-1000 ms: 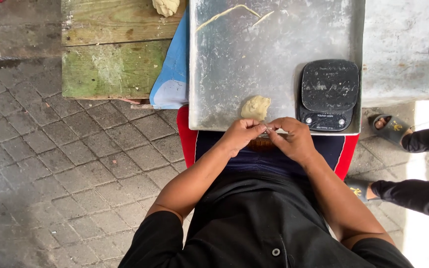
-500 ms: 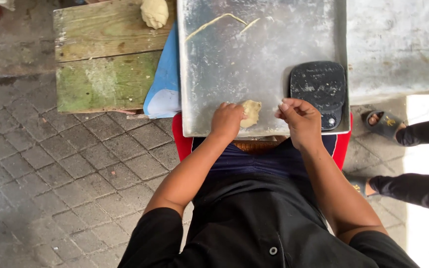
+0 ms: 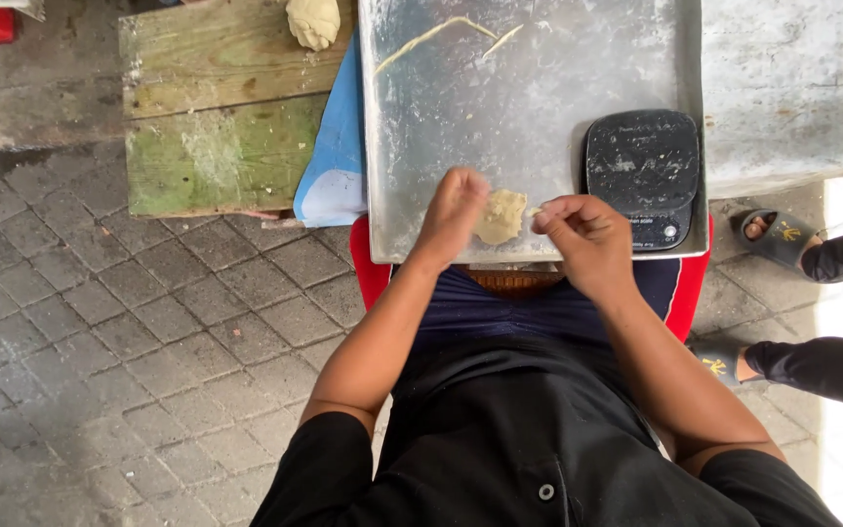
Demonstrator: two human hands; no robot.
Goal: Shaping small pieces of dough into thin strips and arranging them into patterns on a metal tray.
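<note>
Dough lump (image 3: 500, 216) on the metal tray (image 3: 529, 107), between my two hands.

I see the pale lump lying near the tray's front edge; my left hand (image 3: 451, 217) rests flat against its left side, fingers loose and not closed around it, while my right hand (image 3: 582, 239) pinches a small bit of dough just right of it (fingertips clenched together). A black kitchen scale (image 3: 644, 174) sits on the tray's right corner, thin dough strips (image 3: 436, 34) lie at the far end, and another dough ball (image 3: 313, 20) sits on the wooden board (image 3: 217, 127) to the left.

Dull floured metal tray (image 3: 461, 117), matt black plastic scale (image 3: 642, 161), rough weathered wooden boards (image 3: 217, 127).
</note>
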